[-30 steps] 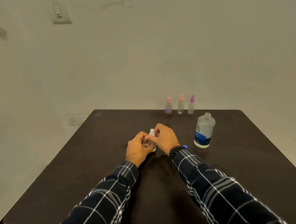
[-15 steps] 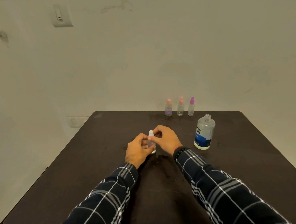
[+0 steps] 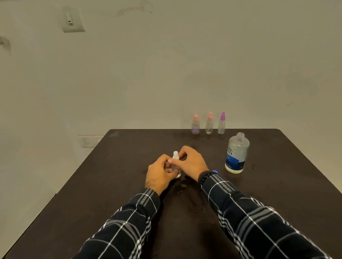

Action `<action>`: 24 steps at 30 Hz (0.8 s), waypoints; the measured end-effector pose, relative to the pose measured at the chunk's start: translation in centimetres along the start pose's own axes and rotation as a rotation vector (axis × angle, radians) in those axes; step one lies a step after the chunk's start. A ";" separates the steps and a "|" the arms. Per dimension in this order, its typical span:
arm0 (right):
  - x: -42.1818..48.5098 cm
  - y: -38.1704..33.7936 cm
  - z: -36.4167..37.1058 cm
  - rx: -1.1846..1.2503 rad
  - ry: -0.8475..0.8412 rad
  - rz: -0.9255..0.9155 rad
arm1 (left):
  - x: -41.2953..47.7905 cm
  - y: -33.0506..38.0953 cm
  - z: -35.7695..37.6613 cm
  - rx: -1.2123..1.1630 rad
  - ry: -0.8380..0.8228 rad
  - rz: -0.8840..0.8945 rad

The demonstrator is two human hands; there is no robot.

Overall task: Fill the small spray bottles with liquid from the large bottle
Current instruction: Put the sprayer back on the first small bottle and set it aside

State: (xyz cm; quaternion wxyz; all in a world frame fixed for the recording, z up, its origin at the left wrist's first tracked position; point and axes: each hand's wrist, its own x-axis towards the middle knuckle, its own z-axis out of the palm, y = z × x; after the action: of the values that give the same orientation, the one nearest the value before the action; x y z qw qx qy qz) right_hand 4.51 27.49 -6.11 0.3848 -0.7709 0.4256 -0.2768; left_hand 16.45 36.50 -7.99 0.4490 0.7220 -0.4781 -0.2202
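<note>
A dark brown desk point(image 3: 90, 194) stands against a pale wall. Near its middle, the left hand point(image 3: 160, 175) wraps its fingers point(image 3: 166, 160) round the body of a small clear spray bottle point(image 3: 175, 156), which is upright on the desk. The right hand point(image 3: 192, 163) pinches the bottle's white top between thumb and fingertips. The hands hide most of the body, so how full it is cannot be told. Farther right, along the far edge, three more small clear bottles stand in a row: a pink-capped bottle point(image 3: 195, 125), a second pink-capped bottle point(image 3: 209, 124) and a purple-capped bottle point(image 3: 221, 124). Rightmost and nearer stands the large bottle point(image 3: 236, 153), clear, uncapped, with a blue-and-white label.
</note>
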 end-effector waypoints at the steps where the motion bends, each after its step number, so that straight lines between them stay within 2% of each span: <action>1: 0.0 0.1 0.1 -0.012 -0.022 -0.015 | 0.0 0.0 0.0 0.008 0.004 -0.001; 6: 0.3 0.2 -1.0 -0.069 -0.191 -0.087 | 0.1 -0.1 0.0 -0.076 -0.015 -0.019; 12: 0.1 0.0 -1.0 -0.093 -0.066 -0.040 | 0.1 0.0 0.1 -0.070 -0.004 -0.030; 22: -1.6 -0.3 -0.9 -0.189 0.000 -0.004 | 0.1 0.1 0.5 -0.027 0.023 -0.019; 24: -2.5 0.6 -2.2 -0.195 0.067 0.026 | 0.1 0.1 0.7 -0.040 0.041 -0.015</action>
State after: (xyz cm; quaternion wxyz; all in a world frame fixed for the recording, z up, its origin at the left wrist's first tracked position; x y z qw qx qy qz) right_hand 1.39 28.67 -5.71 0.2973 -0.7894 0.4729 -0.2546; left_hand 15.90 36.13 -8.24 0.4714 0.7207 -0.4590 -0.2184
